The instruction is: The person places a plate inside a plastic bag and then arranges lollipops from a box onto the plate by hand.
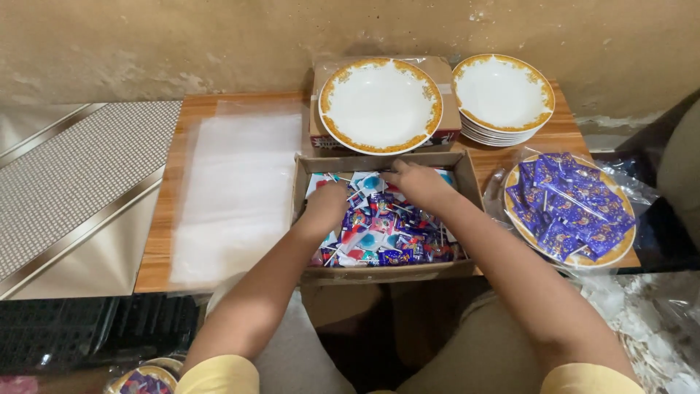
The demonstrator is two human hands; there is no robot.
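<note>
An open cardboard box (302, 191) sits in front of me on a low wooden table (168, 219), full of wrapped lollipops (383, 233) in blue, purple and red. Both my hands reach into it. My left hand (326, 206) is curled down among the lollipops at the box's left side. My right hand (415, 182) presses into the pile near the back middle, fingers bent around some wrappers. What each hand actually grips is hidden by the fingers.
A white plate with a gold rim (380, 106) rests on a box behind. A stack of the same plates (503, 95) stands at back right. Another plate (620, 252) heaped with purple lollipops, in clear plastic, sits at right. Clear plastic sheets (237, 190) lie at left.
</note>
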